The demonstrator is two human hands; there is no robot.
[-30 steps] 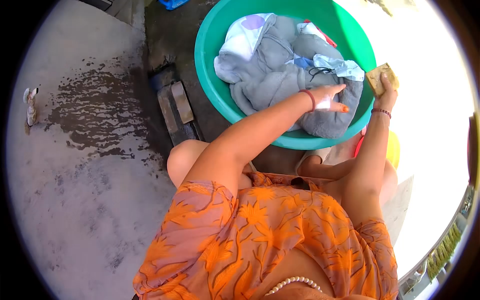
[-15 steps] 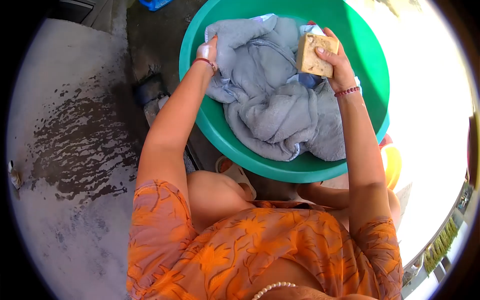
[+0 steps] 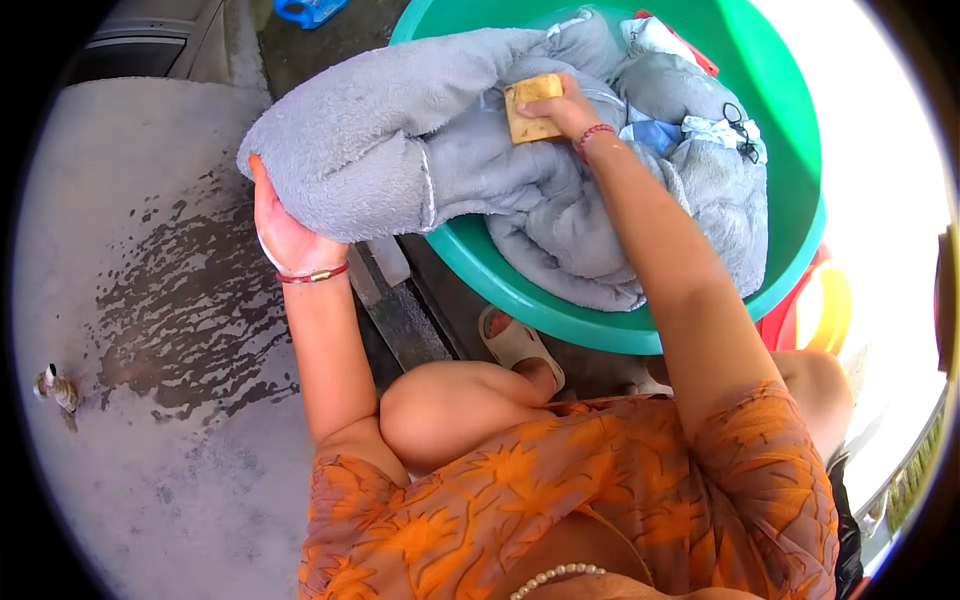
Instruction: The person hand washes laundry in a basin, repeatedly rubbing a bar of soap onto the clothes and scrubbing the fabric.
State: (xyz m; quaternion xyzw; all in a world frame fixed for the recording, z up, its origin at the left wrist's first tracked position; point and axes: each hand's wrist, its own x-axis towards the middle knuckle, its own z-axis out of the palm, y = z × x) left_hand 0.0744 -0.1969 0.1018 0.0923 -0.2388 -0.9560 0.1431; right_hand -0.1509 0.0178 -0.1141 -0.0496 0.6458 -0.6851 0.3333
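A heap of fluffy grey fleece cloth [image 3: 560, 200] lies in a large green tub [image 3: 793, 140], and one end is stretched out past the tub's left rim. That end rests on my left hand [image 3: 290, 225], whose thumb shows at its edge while the other fingers are hidden beneath it. A yellowish bar of soap [image 3: 530, 108] is gripped in my right hand [image 3: 568, 105], just above the fleece over the tub's left part. White seams and a black cord [image 3: 742, 132] show on the cloth.
A red object [image 3: 705, 62] leans inside the tub's far side. Outside stand a red and yellow item [image 3: 825, 310] at the right and a blue plastic thing [image 3: 310, 10] at the far left. Wet concrete [image 3: 190, 300] spreads to the left. A sandalled foot [image 3: 525, 345] is below the tub.
My left hand has pulled an end of the fleece leftward out over the tub's rim. My right hand has brought the soap left, from the tub's right part to above the fleece.
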